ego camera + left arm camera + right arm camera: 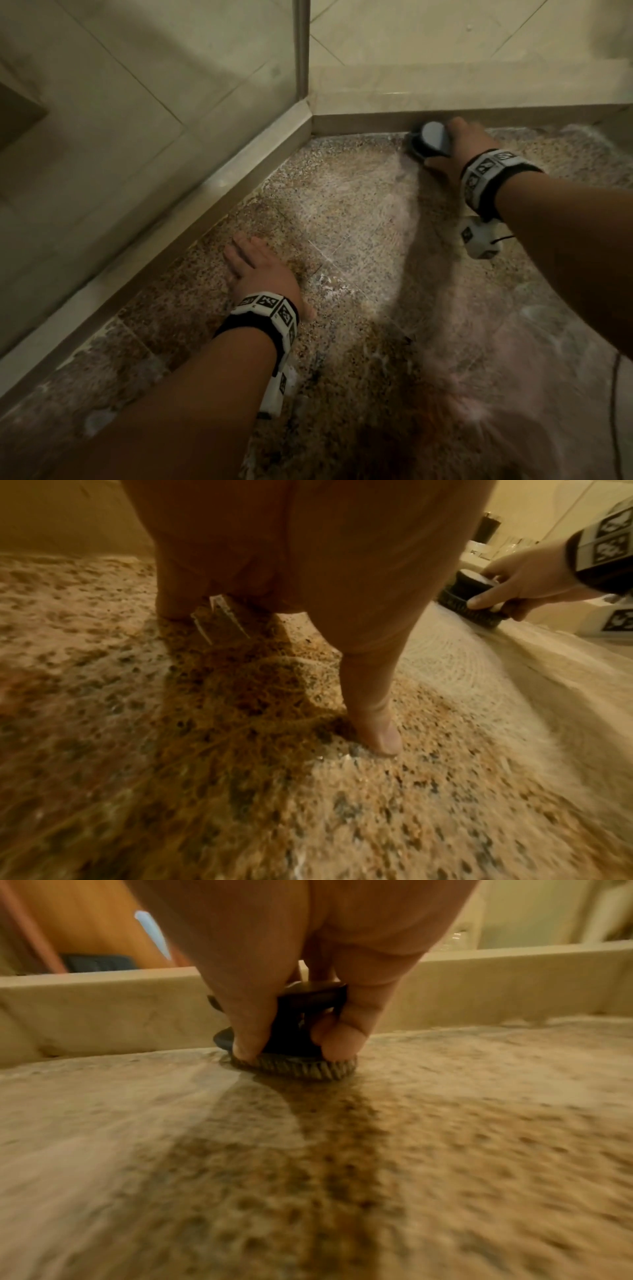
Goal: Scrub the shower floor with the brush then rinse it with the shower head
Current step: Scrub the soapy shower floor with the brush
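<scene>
A dark round scrub brush (pixel 428 141) with a grey top sits bristles-down on the speckled granite shower floor (pixel 342 219), close to the far curb. My right hand (pixel 452 147) grips it from above, thumb and fingers curled round its knob (pixel 308 996) and bristles (pixel 294 1066). The brush (pixel 469 601) and that hand (pixel 524 580) also show at the right of the left wrist view. My left hand (pixel 253 263) lies flat on the wet floor near the left curb, fingers straight, thumb (pixel 380 737) pressed down. White soap foam streaks the floor (pixel 445 664). No shower head is in view.
A glass panel (pixel 154 85) with a metal post (pixel 302 51) rises from the left curb (pixel 191 212). The far curb (pixel 376 121) runs along the back below the tiled bathroom floor (pixel 428 41). A thin black cable (pixel 616 394) hangs at the right.
</scene>
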`<state>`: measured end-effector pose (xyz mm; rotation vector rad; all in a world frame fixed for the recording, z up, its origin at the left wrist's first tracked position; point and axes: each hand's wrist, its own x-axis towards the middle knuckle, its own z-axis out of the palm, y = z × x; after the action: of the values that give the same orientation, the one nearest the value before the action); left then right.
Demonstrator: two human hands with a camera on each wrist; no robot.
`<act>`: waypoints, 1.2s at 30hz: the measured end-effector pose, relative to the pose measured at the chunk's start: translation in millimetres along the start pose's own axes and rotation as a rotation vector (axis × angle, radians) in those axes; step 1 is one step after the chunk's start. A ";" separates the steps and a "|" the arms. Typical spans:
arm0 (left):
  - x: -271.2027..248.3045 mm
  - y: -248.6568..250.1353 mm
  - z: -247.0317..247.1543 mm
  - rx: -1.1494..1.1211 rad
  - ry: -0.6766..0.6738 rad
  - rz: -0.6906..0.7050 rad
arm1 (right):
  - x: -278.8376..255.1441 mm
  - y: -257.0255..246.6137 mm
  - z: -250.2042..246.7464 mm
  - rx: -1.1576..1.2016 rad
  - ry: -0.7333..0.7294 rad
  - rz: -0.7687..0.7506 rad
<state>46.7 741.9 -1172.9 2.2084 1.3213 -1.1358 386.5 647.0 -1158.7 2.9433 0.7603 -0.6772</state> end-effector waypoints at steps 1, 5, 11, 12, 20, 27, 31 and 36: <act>-0.2 0.1 0.2 -0.001 -0.001 0.001 | 0.2 -7.0 2.9 0.001 0.005 -0.018; -0.1 -0.2 -1.0 0.008 -0.008 -0.007 | 0.9 -22.4 10.4 0.045 0.022 -0.006; 1.9 0.7 -0.4 -0.001 -0.011 -0.015 | 2.6 -31.1 3.4 0.088 -0.026 -0.001; 1.9 1.0 -0.3 0.001 -0.010 -0.013 | 0.6 -38.2 3.7 0.105 -0.023 0.010; 1.6 1.2 -0.7 -0.008 -0.006 -0.010 | -27.0 -115.4 25.4 0.239 0.123 -0.061; 0.5 0.6 -1.2 -0.001 -0.012 -0.002 | -30.0 -131.5 37.1 0.142 0.113 -0.166; 1.4 0.1 -0.1 -0.001 -0.001 0.007 | -7.9 -56.6 23.5 0.262 0.179 0.073; 1.8 0.7 -1.5 0.011 -0.010 0.009 | 5.2 9.9 6.2 0.233 0.212 0.342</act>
<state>48.4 743.6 -1173.4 2.2106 1.3034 -1.1521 392.7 639.8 -1167.3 3.2746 0.1778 -0.4598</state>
